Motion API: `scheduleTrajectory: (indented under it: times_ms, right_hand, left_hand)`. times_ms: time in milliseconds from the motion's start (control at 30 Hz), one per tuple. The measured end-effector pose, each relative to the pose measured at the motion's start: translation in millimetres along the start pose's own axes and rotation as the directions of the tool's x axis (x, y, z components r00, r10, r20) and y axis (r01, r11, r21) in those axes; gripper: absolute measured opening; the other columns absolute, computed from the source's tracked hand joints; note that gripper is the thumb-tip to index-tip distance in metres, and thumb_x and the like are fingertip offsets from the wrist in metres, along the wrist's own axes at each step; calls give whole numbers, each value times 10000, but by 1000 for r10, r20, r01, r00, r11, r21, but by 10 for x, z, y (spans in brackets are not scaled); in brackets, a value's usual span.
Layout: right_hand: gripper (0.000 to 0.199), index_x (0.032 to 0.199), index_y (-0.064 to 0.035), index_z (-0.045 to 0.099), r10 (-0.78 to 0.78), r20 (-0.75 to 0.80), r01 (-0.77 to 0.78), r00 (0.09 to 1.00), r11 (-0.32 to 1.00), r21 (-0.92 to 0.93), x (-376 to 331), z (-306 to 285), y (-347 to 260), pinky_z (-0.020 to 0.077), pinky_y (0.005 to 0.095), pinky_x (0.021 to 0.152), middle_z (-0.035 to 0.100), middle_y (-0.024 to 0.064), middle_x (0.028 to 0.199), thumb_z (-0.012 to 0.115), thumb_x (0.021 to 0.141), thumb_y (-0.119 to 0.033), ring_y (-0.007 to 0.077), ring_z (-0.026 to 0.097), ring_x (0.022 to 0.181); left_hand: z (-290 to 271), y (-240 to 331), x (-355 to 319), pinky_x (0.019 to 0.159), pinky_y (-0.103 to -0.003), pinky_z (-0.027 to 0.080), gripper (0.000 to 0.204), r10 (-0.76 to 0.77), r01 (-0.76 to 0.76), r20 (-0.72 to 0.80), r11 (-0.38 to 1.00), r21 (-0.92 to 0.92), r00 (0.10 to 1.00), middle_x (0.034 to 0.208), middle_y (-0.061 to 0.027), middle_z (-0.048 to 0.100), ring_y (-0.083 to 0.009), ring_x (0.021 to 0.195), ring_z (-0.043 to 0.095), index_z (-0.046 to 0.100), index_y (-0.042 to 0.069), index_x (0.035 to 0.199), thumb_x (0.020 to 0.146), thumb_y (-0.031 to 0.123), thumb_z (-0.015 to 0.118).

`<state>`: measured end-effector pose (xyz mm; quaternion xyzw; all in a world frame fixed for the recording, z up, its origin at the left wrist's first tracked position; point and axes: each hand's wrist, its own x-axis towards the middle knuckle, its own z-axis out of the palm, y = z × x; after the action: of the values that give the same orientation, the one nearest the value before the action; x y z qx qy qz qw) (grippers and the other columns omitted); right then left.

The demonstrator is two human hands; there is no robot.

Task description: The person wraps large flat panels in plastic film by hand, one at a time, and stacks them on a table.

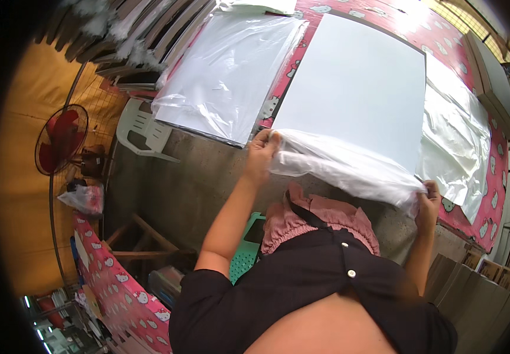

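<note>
A large flat white panel point(358, 82) lies on the table, its near edge toward me. Clear plastic wrap point(343, 162) is bunched along that near edge, hanging a little over the table's side. At the panel's near left corner, my left hand point(262, 152) pinches one end of the plastic. My right hand point(427, 203) grips the other end by the near right corner. Left of this panel lies another panel point(213, 71) covered in clear plastic. To the right, loose white plastic sheeting point(452, 130) is spread partly beside the panel.
A pink patterned cloth point(494, 194) covers the table. Several panels point(143, 35) stand stacked at the far left. A white plastic chair point(146, 130), a red fan point(63, 138) and a green stool point(244, 259) are on the left. Cardboard boxes point(502, 265) stand at the right.
</note>
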<state>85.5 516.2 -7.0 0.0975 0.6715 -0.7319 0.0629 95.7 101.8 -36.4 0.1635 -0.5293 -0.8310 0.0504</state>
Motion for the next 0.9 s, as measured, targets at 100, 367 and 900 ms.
scheduleTrajectory:
  times_ms: [100,367,900]
  right_hand:
    - [135,824,-42,500,-174,-264,147,949,982,-119,120,147,223,407,185,541,494,-13,705,517,718,40,64,477,600]
    - [167,865,-13,497,-61,-110,78,992,984,158,273,27,336,428,207,621,563,50,805,520,724,74,105,533,716]
    - [307,1062,-4,456,-509,221,267,832,716,645,695,-723,-1350,455,313,722,525,106,978,513,792,-138,192,532,851]
  left_hand:
    - [232,-305,106,633,-241,431,175,432,-338,-353,892,299,830,753,-24,574,-137,657,540,600,-1,802,800,174,587]
    - [236,-264,363,611,-210,414,204,399,-278,-439,907,316,805,765,-47,582,-86,676,501,598,0,861,754,170,639]
    - [811,1944,525,834,-308,437,276,416,-209,590,898,-387,692,987,-84,555,-183,922,543,495,2,1063,816,123,494]
